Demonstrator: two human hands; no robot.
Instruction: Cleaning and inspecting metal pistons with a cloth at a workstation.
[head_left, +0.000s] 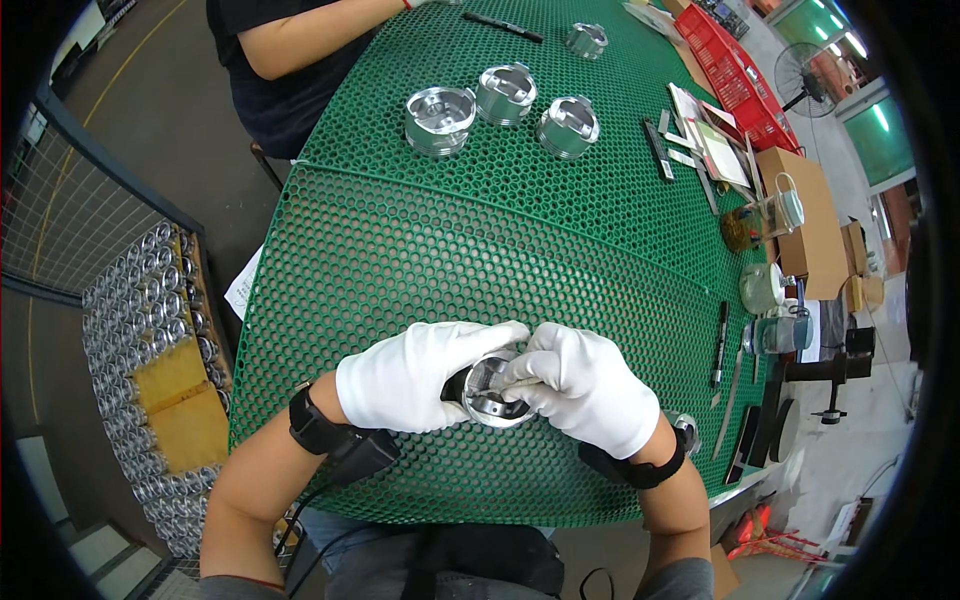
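Observation:
A silver metal piston [482,402] is held just above the green mesh mat, its hollow side facing up. My left hand [405,376], in a white glove, wraps round its left side. From the right, my gloved right hand [592,385] reaches over the rim with thumb and fingers pinched at the hollow. Whatever lies between those fingertips, if anything, is hidden. Another shiny metal part [686,430] shows partly behind my right wrist.
The green honeycomb mat [430,260] covers the table. Several pistons [440,122] stand farther off, near a co-worker's arm [310,38]. Markers [720,345], glass jars [762,288] and a red crate [735,80] line the right side. A pallet of pistons [150,310] lies low at left.

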